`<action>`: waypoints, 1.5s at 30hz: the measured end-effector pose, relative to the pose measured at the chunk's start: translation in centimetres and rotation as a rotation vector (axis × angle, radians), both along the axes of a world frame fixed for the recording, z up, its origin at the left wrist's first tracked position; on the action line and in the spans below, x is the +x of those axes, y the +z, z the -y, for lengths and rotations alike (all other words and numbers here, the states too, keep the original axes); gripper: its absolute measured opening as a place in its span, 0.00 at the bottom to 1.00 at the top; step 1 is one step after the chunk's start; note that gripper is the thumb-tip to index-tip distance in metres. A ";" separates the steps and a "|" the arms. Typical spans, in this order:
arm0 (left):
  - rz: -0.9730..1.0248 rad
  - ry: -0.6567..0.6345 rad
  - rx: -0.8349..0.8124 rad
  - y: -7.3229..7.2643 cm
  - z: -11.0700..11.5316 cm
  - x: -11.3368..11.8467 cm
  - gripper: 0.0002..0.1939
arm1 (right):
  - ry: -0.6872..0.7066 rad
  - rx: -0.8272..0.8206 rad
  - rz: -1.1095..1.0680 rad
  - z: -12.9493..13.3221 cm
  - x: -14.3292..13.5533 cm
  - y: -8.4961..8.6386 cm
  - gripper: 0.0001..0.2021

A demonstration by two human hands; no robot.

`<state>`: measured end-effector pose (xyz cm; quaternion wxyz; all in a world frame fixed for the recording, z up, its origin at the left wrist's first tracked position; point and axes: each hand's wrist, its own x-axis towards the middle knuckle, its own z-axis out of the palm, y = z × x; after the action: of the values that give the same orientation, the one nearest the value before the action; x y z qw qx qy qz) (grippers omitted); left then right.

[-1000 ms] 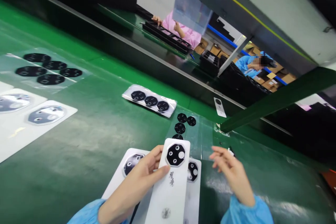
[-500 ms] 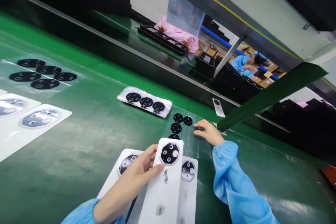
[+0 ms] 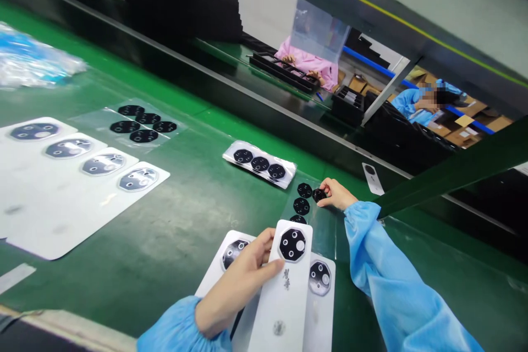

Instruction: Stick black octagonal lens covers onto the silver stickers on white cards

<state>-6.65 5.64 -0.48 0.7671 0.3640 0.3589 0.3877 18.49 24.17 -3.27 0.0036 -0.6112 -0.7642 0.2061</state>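
Observation:
My left hand [image 3: 241, 278] grips a white phone back panel [image 3: 284, 305] by its left edge, thumb on top. The panel has a black octagonal camera area, dark lettering and a round mark. Two similar panels lie under it, a left panel [image 3: 216, 264] and a right panel [image 3: 324, 308], both partly hidden. Further up, my right hand [image 3: 339, 196] pinches the right edge of a black octagonal sticker [image 3: 318, 194], which is still over the clear sheet [image 3: 324, 234]. Several more black stickers [image 3: 301, 206] lie on that sheet, the lowest partly covered by the held panel.
A stack of sticker sheets [image 3: 259, 164] lies beyond my hands. Overlapping white panels [image 3: 82, 192] and another sticker sheet [image 3: 144, 124] are at the left. One small panel [image 3: 373, 179] leans by the green post [image 3: 454, 168]. Co-workers sit across the bench.
My right hand has closed its fingers on the upper right black sticker. The view has shifted left, showing more panels. My left hand keeps holding the same panel.

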 end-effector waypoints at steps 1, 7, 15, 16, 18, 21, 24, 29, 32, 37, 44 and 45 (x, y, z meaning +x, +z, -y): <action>0.000 0.004 0.000 0.0 0.0 0.0 0.19 | -0.003 -0.009 0.012 -0.2 0.0 0.0 0.13; 0.023 0.017 0.006 -0.1 -0.1 0.0 0.18 | -0.014 -0.008 0.052 -0.4 -0.4 0.2 0.12; 0.031 0.017 -0.001 0.2 0.1 0.0 0.17 | 0.014 0.205 -0.028 2.7 -1.0 0.7 0.13; 0.034 0.018 -0.001 0.2 0.1 0.0 0.16 | 0.017 0.232 -0.042 3.0 -1.0 0.6 0.14; 0.036 0.022 0.003 0.3 0.1 -0.1 0.15 | 0.030 0.280 -0.072 3.4 -1.0 0.3 0.16; 0.041 0.027 0.005 0.4 0.0 -0.1 0.15 | 0.062 0.321 -0.118 3.9 -0.8 0.1 0.17; 0.048 0.027 -0.002 0.3 0.1 -0.2 0.18 | 0.081 0.332 -0.154 4.1 -0.5 -0.1 0.18; 0.047 0.021 -0.007 0.0 0.3 -0.2 0.19 | 0.103 0.353 -0.186 4.2 -0.2 -0.4 0.20; 0.046 0.019 -0.002 0.0 0.1 -0.2 0.19 | 0.123 0.373 -0.190 4.3 -0.1 -0.5 0.21; 0.047 0.008 -0.011 0.0 -0.1 -0.2 0.18 | 0.168 0.404 -0.185 4.4 0.1 -0.4 0.20; 0.043 0.010 -0.014 -0.4 0.0 -0.2 0.18 | 0.185 0.425 -0.185 4.3 0.3 -0.1 0.18; 0.041 0.010 -0.014 -0.4 0.0 -0.2 0.18 | 0.186 0.425 -0.187 4.3 0.3 -0.1 0.18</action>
<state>-6.89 5.64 -0.85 0.7749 0.3486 0.3477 0.3964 18.83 19.85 -3.37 0.1838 -0.5018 -0.8397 0.0960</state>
